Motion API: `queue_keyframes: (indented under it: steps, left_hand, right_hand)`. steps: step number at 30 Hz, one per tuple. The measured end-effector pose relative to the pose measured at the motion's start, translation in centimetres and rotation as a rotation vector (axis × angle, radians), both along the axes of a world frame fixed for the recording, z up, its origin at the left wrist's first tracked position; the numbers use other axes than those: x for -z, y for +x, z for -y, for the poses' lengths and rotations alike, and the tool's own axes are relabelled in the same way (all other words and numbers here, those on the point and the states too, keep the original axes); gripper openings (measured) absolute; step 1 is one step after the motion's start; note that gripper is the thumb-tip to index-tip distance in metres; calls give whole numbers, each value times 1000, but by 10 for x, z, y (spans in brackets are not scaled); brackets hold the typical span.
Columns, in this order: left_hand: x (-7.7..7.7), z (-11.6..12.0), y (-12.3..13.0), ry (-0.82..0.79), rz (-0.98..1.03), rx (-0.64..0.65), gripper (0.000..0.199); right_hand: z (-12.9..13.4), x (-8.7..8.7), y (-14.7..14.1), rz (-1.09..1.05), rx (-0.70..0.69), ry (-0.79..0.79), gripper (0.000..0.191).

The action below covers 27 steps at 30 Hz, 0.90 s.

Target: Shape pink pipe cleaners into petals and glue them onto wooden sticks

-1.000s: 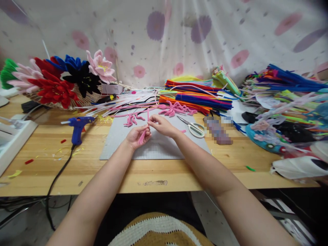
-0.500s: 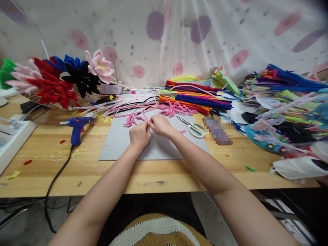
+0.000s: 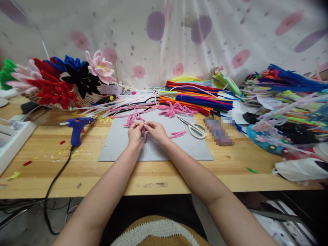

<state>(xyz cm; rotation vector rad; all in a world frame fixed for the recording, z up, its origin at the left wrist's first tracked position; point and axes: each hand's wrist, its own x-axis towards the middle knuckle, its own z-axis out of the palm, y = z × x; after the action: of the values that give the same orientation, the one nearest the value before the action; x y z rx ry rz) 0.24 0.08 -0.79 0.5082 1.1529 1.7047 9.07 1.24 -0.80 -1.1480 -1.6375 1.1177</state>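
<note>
Over the grey cutting mat [image 3: 112, 147], my left hand [image 3: 135, 133] is pinched on a pink pipe cleaner [image 3: 145, 136]. Touching it from the right, my right hand [image 3: 155, 131] has its fingers closed on the same pipe cleaner. One end of the pink strand sticks up and left above my fingers, another hangs below. Curled pink pieces [image 3: 130, 120] lie just behind my left hand. A heap of bent pink pieces [image 3: 174, 108] is at the mat's back edge. Two short pink lengths [image 3: 177, 134] rest right of my right hand, near white-handled scissors [image 3: 196, 131].
A blue glue gun [image 3: 77, 131] stands left of the mat, its cord running off the front edge. Fuzzy flowers [image 3: 56, 89] fill the back left. Bundles of coloured pipe cleaners [image 3: 202, 100] lie behind the mat, with more piles [image 3: 287, 82] at right.
Both hands have shifted slightly down and turned, and the pink strand between them now shows above and below the fingers. The short pink lengths at right are more exposed.
</note>
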Motion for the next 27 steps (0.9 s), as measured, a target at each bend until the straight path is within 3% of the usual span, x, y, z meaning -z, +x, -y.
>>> queue_keyframes:
  steps: [5, 7, 11, 13, 15, 20, 27]
  left_hand:
    - [8, -3, 2, -32, -123, 59, 21]
    - [6, -3, -4, -6, -365, 38, 22]
    - [-5, -2, -28, 234, -1112, -259, 24]
    - [-9, -1, -39, 307, -1393, -196, 23]
    - [-10, 0, -43, 331, -1531, -98, 18]
    - [-6, 2, -39, 277, -1488, 13, 13]
    - [-4, 15, -18, 215, -1117, 0, 9]
  right_hand:
    - [-2, 8, -10, -317, -66, -286, 21]
    - [-3, 6, -6, -291, -39, -304, 21]
    - [-6, 0, 12, -82, -30, -189, 18]
    - [-8, -2, 21, -61, -87, -164, 19]
    - [-10, -4, 27, -66, -118, -145, 19]
    - [-12, -2, 31, 21, -14, -18, 18]
    - [-6, 7, 18, -3, 172, 12, 22]
